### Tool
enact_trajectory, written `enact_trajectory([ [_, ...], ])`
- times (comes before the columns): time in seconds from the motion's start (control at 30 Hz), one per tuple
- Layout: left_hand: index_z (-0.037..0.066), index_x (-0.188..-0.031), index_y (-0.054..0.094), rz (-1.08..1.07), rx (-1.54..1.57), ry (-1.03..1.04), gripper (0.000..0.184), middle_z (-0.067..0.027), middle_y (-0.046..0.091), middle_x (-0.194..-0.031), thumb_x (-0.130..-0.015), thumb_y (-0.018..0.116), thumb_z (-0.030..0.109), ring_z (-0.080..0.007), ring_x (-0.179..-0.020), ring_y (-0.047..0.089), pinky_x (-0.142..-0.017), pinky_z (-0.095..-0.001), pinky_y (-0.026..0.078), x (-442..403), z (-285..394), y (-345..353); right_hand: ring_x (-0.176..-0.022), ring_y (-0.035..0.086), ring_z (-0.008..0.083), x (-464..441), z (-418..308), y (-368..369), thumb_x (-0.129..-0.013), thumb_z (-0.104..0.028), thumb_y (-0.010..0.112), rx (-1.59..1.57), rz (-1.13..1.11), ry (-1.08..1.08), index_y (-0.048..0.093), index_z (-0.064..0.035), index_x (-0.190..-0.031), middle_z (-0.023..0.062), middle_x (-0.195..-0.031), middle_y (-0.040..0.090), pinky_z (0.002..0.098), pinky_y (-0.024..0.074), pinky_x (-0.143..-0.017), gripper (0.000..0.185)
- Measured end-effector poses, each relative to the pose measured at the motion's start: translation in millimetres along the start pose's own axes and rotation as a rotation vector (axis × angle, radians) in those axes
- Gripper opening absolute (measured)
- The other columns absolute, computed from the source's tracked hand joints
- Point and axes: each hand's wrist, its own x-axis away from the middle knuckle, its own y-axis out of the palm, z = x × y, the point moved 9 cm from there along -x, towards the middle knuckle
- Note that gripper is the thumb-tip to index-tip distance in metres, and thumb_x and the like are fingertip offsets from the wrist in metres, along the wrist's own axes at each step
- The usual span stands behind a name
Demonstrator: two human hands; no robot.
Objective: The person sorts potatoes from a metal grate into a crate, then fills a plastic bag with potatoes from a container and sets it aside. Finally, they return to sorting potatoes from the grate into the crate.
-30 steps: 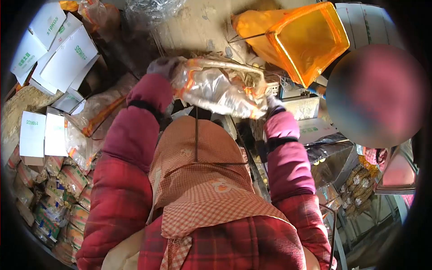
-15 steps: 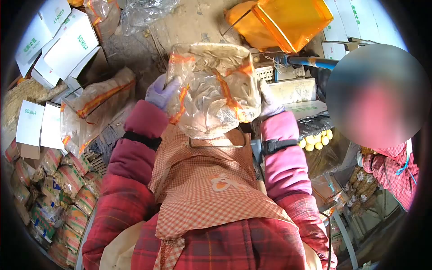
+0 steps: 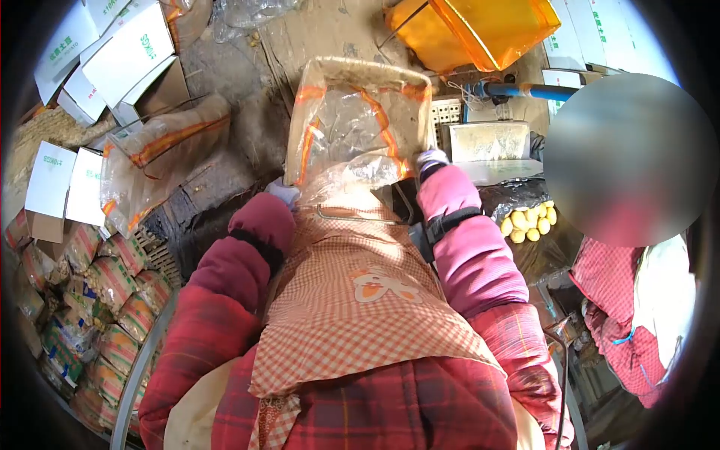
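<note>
Log, with striped clear bag point(image 3: 352, 124) as reference: lies spread in front of the body, framed rim at the far end, near end over checked apron point(image 3: 360, 277). At the bag's near left corner, left hand point(image 3: 283, 192); at its near right side, right hand point(image 3: 433, 160), probably touching the edge. Fingers mostly hidden on both; cannot tell whether wide or closed. Left of the bag: second clear bag point(image 3: 169, 146), and farther up, white cartons point(image 3: 131, 64). Nearer the body on that side: heaped packets point(image 3: 116, 281). Beyond the bag, to its right: orange bag point(image 3: 495, 34). Just right: perforated crate point(image 3: 447, 111). Farther right, nearer the body: yellow round items point(image 3: 529, 222) beside black plastic point(image 3: 504, 199).
</note>
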Motion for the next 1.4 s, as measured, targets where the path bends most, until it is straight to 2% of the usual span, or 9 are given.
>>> enact_trajectory([
  [0.2, 0.005, -0.101, 0.064, -0.535, 0.262, 0.172, 0.030, -0.0127, 0.062, -0.078, -0.080, 0.063, 0.027, -0.0299, -0.073, 0.059, -0.068, -0.0370, 0.045, 76, 27, 14, -0.098, 0.059, 0.0262, 93, 8, 23, -0.074, -0.029, 0.058, 0.040, -0.548, -0.086, 0.059, -0.0113, -0.099, 0.0088, -0.099, 0.066, 0.0356, 0.0429, -0.086, 0.031],
  [0.27, 0.001, -0.108, 0.058, -0.509, -0.337, 0.815, 0.036, -0.0137, 0.066, -0.098, -0.090, 0.052, 0.031, -0.0245, -0.092, 0.062, -0.080, -0.0321, 0.048, 93, 48, 36, -0.090, 0.062, 0.0219, 122, -15, 21, -0.077, -0.030, 0.056, 0.659, -0.642, -0.809, 0.058, -0.0096, -0.098, 0.0099, -0.093, 0.067, 0.0355, 0.0463, -0.077, 0.029],
  [0.6, 0.003, -0.104, 0.063, -0.561, 0.322, 0.974, 0.024, -0.0151, 0.061, -0.080, -0.083, 0.060, 0.015, -0.0319, -0.077, 0.061, -0.072, -0.0358, 0.049, 87, 75, 49, -0.085, 0.064, 0.0202, 149, 43, -1, -0.082, -0.023, 0.055, -0.165, -0.458, 0.015, 0.063, -0.0140, -0.102, 0.0064, -0.093, 0.068, 0.0334, 0.0489, -0.076, 0.024],
  [0.7, 0.000, -0.106, 0.056, -0.161, 0.392, 0.674, 0.033, -0.0160, 0.065, -0.084, -0.080, 0.066, 0.017, -0.0223, -0.069, 0.065, -0.065, -0.0326, 0.052, -17, -11, 74, -0.083, 0.065, 0.0197, 154, 34, -5, -0.083, -0.021, 0.054, -0.227, -0.394, 0.075, 0.065, -0.0153, -0.104, 0.0054, -0.093, 0.068, 0.0328, 0.0497, -0.076, 0.024],
  [0.87, 0.001, -0.104, 0.059, -0.897, 0.531, -0.315, 0.035, -0.0150, 0.067, -0.082, -0.071, 0.072, 0.007, -0.0231, -0.066, 0.066, -0.059, -0.0340, 0.051, -11, -28, 102, -0.082, 0.066, 0.0194, 157, 45, 7, -0.083, -0.020, 0.057, -0.296, -0.368, 0.135, 0.067, -0.0158, -0.105, 0.0047, -0.092, 0.069, 0.0323, 0.0505, -0.076, 0.024],
  [1.03, 0.004, -0.121, 0.053, -0.569, 0.332, 0.129, 0.045, -0.0143, 0.065, -0.104, -0.079, 0.067, 0.015, -0.0273, -0.097, 0.062, -0.081, -0.0347, 0.050, -49, -51, 116, -0.049, 0.063, 0.0223, 179, 66, 15, -0.084, -0.009, 0.053, -0.500, -0.434, 0.274, 0.065, -0.0121, -0.103, 0.0101, -0.068, 0.065, 0.0362, 0.0503, -0.044, 0.022],
  [1.07, 0.004, -0.121, 0.053, -0.578, 0.326, 0.123, 0.045, -0.0143, 0.065, -0.104, -0.079, 0.067, 0.015, -0.0273, -0.097, 0.062, -0.081, -0.0347, 0.050, -35, -36, 112, -0.048, 0.062, 0.0216, 156, 67, 14, -0.084, -0.008, 0.051, -0.121, -0.206, -0.186, 0.064, -0.0123, -0.106, 0.0092, -0.068, 0.065, 0.0344, 0.0505, -0.044, 0.027],
  [1.17, 0.006, -0.119, 0.054, -0.489, 0.939, 0.169, 0.033, -0.0088, 0.061, -0.108, -0.087, 0.058, 0.015, -0.0201, -0.093, 0.059, -0.086, -0.0323, 0.048, 3, 31, 76, -0.062, 0.066, 0.0219, 158, 54, 4, -0.083, -0.015, 0.051, -0.051, -0.345, 0.066, 0.066, -0.0129, -0.105, 0.0089, -0.071, 0.067, 0.0354, 0.0514, -0.055, 0.027],
  [1.4, 0.005, -0.121, 0.052, 0.031, -0.162, 0.981, 0.038, -0.0117, 0.058, -0.114, -0.086, 0.060, 0.015, -0.0252, -0.095, 0.060, -0.086, -0.0357, 0.050, 37, 132, 26, -0.082, 0.061, 0.0358, 188, -29, -83, -0.081, -0.024, 0.053, 0.100, 0.028, -0.444, 0.061, -0.0174, -0.110, 0.0158, -0.095, 0.064, 0.0409, 0.0490, -0.078, 0.030],
])
